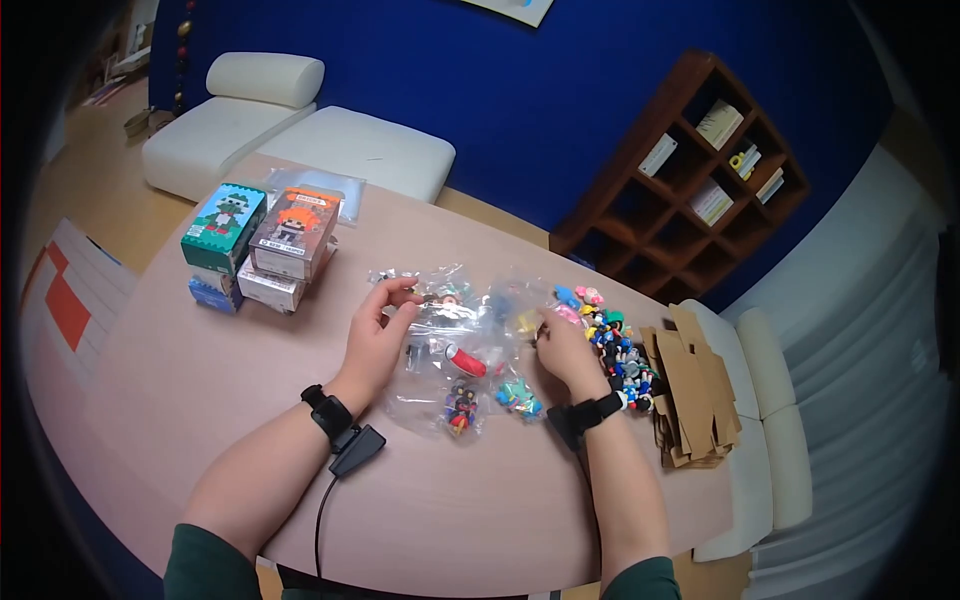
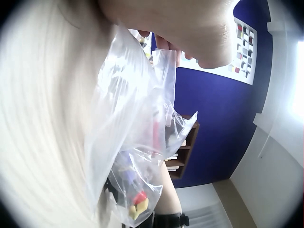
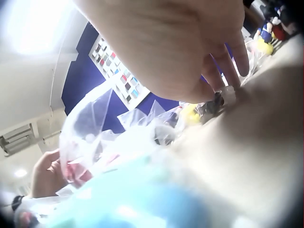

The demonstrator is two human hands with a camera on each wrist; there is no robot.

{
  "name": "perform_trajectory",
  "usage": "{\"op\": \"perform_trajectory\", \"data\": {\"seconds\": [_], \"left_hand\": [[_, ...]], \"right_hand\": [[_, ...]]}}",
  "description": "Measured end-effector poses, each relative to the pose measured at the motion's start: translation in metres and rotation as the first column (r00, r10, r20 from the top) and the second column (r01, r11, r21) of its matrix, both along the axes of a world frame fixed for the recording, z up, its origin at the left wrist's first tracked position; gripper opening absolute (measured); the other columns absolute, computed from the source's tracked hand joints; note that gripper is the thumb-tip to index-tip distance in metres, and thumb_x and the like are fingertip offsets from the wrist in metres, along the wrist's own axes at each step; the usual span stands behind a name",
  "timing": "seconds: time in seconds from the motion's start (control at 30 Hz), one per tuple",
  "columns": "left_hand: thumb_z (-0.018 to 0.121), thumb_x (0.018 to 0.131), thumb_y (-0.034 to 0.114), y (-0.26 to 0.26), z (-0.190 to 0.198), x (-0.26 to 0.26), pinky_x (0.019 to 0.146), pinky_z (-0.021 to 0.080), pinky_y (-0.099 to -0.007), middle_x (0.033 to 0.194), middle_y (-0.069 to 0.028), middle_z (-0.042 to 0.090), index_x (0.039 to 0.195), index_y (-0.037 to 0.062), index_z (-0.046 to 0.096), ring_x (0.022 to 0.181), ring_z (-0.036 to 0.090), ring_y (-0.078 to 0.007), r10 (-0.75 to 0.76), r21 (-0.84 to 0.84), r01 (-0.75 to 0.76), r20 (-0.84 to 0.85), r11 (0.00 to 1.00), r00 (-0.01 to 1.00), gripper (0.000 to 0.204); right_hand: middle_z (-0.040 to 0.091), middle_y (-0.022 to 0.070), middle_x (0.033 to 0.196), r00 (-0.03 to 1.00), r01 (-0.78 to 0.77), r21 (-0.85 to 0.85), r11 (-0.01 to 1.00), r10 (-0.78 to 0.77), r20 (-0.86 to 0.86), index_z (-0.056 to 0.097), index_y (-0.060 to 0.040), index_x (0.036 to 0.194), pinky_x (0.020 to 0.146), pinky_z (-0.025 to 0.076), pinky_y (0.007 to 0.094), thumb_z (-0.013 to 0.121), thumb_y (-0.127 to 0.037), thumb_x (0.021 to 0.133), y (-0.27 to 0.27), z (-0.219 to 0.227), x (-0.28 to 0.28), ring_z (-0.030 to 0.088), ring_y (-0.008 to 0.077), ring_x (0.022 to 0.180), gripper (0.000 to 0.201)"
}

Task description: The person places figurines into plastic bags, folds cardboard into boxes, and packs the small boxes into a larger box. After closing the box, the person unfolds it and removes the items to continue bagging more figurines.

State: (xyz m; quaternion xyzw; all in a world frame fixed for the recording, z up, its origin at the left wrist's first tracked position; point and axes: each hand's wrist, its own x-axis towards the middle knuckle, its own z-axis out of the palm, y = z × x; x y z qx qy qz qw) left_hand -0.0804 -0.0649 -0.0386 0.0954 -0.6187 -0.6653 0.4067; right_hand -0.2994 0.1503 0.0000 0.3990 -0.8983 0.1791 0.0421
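My left hand [image 1: 375,340] is over the left side of several clear plastic bags [image 1: 430,325], its fingers bent loosely and thumb apart from the index finger. Small toy parts show through the plastic, among them a red piece [image 1: 465,361] and a dark figure [image 1: 461,405]. At the bags' right side, my right hand [image 1: 566,352] points its fingers down to the table. Close by its fingertips lies a small dark and clear piece [image 3: 218,102]; I cannot tell whether they pinch it. A turquoise toy piece [image 1: 519,399] lies just left of the right wrist.
Small colourful figures [image 1: 613,342] stand in a cluster right of my right hand. Beyond them lie flattened brown cardboard pieces [image 1: 692,390]. Toy boxes, a green one [image 1: 222,222] and an orange one [image 1: 296,232] on top, are stacked at the back left, before a flat clear plastic sheet [image 1: 346,192].
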Motion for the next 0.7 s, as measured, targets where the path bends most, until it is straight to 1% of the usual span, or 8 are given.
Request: {"op": "perform_trajectory", "data": {"seconds": [0.1,0.17,0.23,0.3,0.37,0.43,0.63,0.7], "left_hand": [[0.060,0.100,0.012,0.001,0.001,0.000,0.081,0.045,-0.0248,0.104,-0.0029,0.067,0.130,0.0048,0.060,0.097,0.059,-0.0080,-0.001,0.050,0.001,0.000,0.999,1.000,0.031],[0.059,0.100,0.012,0.001,0.006,0.003,0.083,0.045,-0.0252,0.103,-0.0032,0.067,0.132,0.0046,0.058,0.099,0.059,-0.0084,0.015,0.046,-0.016,0.015,0.999,1.000,0.033],[0.059,0.101,0.011,0.001,0.007,0.007,0.085,0.045,-0.0256,0.103,-0.0034,0.067,0.134,0.0043,0.056,0.101,0.060,-0.0088,0.038,0.043,-0.039,0.033,0.998,0.999,0.034],[0.057,0.101,0.010,0.000,0.009,0.008,0.091,0.044,-0.0260,0.101,-0.0041,0.068,0.141,0.0026,0.048,0.102,0.060,-0.0093,0.018,0.099,-0.019,0.017,0.995,1.000,0.042],[0.057,0.101,0.010,0.000,0.006,0.005,0.095,0.043,-0.0270,0.101,-0.0043,0.068,0.143,0.0011,0.044,0.103,0.060,-0.0100,0.034,0.092,-0.032,-0.024,0.995,0.999,0.044],[0.057,0.101,0.010,-0.001,0.003,0.002,0.099,0.042,-0.0280,0.100,-0.0045,0.068,0.144,-0.0003,0.041,0.104,0.060,-0.0106,0.047,0.086,-0.041,-0.065,0.995,0.997,0.047],[0.057,0.101,0.011,-0.003,-0.001,0.002,0.107,0.040,-0.0314,0.099,-0.0051,0.069,0.144,-0.0031,0.039,0.113,0.059,-0.0153,0.024,0.147,-0.017,-0.045,0.989,0.999,0.048],[0.053,0.104,0.012,-0.007,-0.004,0.002,0.113,0.036,-0.0346,0.109,-0.0091,0.069,0.147,0.0000,0.037,0.127,0.056,-0.0214,0.021,0.134,-0.014,-0.045,0.991,0.999,0.047]], "right_hand": [[0.071,0.0245,0.102,0.999,-0.023,0.147,0.989,0.027,-0.028,0.065,-0.0038,0.126,0.091,0.053,0.0497,0.057,-0.003,0.084,-0.003,0.034,0.041,0.067,0.0414,0.101,0.042],[0.069,0.0239,0.113,0.997,-0.077,0.098,0.992,0.079,-0.022,0.066,-0.0048,0.124,0.096,0.051,0.0495,0.058,-0.004,0.084,0.002,0.020,0.021,0.064,0.0403,0.111,0.041],[0.062,0.0227,0.130,0.966,-0.071,-0.175,0.982,0.024,-0.258,0.067,-0.0071,0.122,0.101,0.047,0.0509,0.061,-0.006,0.083,0.009,0.003,0.006,0.058,0.0398,0.120,0.040],[0.056,0.0214,0.138,0.995,-0.035,-0.071,0.997,0.028,-0.100,0.067,-0.0089,0.121,0.104,0.046,0.0494,0.065,-0.012,0.082,0.016,-0.005,-0.002,0.053,0.0404,0.125,0.040],[0.059,0.0224,0.132,1.000,-0.018,0.267,0.963,0.018,0.003,0.068,-0.0103,0.121,0.104,0.046,0.0471,0.068,-0.017,0.081,0.014,0.015,0.022,0.055,0.0404,0.123,0.041],[0.058,0.0224,0.131,0.999,0.002,0.209,0.978,0.005,-0.036,0.067,-0.0124,0.124,0.103,0.047,0.0460,0.070,-0.021,0.080,0.016,0.019,0.034,0.054,0.0396,0.125,0.045],[0.072,0.0177,0.104,0.997,0.052,0.114,0.992,-0.059,0.058,0.071,-0.0100,0.119,0.088,0.054,0.0438,0.070,-0.022,0.082,0.027,0.014,0.023,0.068,0.0390,0.097,0.039],[0.074,0.0142,0.089,0.990,0.142,-0.310,0.940,-0.132,0.052,0.072,-0.0059,0.115,0.079,0.056,0.0406,0.067,-0.018,0.087,0.025,0.037,0.045,0.072,0.0321,0.088,0.031]]}}
